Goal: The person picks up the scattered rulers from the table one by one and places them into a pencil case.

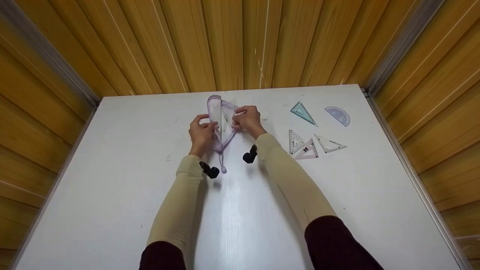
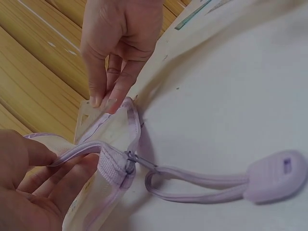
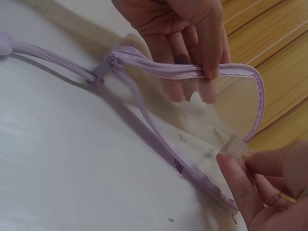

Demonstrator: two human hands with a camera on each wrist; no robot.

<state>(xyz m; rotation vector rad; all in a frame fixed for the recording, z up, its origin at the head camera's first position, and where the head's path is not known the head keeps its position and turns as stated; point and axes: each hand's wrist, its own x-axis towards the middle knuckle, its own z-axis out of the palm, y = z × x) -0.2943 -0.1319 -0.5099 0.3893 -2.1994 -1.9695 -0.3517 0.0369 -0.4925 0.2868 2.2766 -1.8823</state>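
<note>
A see-through zip pouch (image 1: 215, 112) with lilac trim lies between the two hands, its zip open. My left hand (image 1: 202, 133) pinches one lilac edge of the pouch mouth between thumb and fingers, which shows closely in the right wrist view. Opposite, my right hand (image 1: 248, 118) pinches a clear plastic set square (image 2: 86, 118) by its edge, at the pouch's opening. A cut-out shows in the set square in the left wrist view; the rest of its outline is hard to make out. From the zip puller hangs a cord with a lilac tab (image 2: 276, 175).
To the right on the white table (image 1: 112, 195) lie a teal set square (image 1: 299, 109), a bluish protractor (image 1: 339, 115), a pink set square (image 1: 312, 154) and two clear set squares, one (image 1: 291, 146) touching or overlapping the pink one. Yellow wood-look panels (image 1: 225, 45) stand behind the table.
</note>
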